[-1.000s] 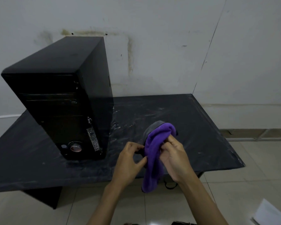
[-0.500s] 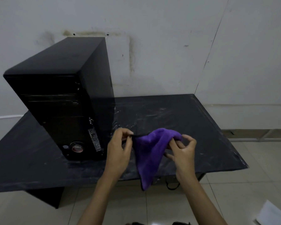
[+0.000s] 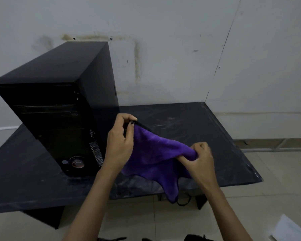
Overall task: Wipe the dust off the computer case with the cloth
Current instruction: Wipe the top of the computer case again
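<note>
A black computer case (image 3: pixel 59 105) stands upright on the left half of a dark table (image 3: pixel 207 129), its front panel facing me. A purple cloth (image 3: pixel 155 157) hangs spread between my two hands above the table's front edge, just right of the case. My left hand (image 3: pixel 120 145) pinches one dark-edged corner of the cloth, raised near the case's right side. My right hand (image 3: pixel 198 159) grips the opposite edge, lower and to the right. One corner of the cloth droops below the table edge.
The table is covered with a dusty black sheet and stands against a stained white wall (image 3: pixel 181 49). Tiled floor (image 3: pixel 276 188) lies to the right and in front. A white sheet of paper (image 3: pixel 292 230) lies on the floor at the bottom right.
The cloth was bunched between my hands; my hands have moved apart and spread it open. My left hand has risen toward the case's side, the right has shifted right.
</note>
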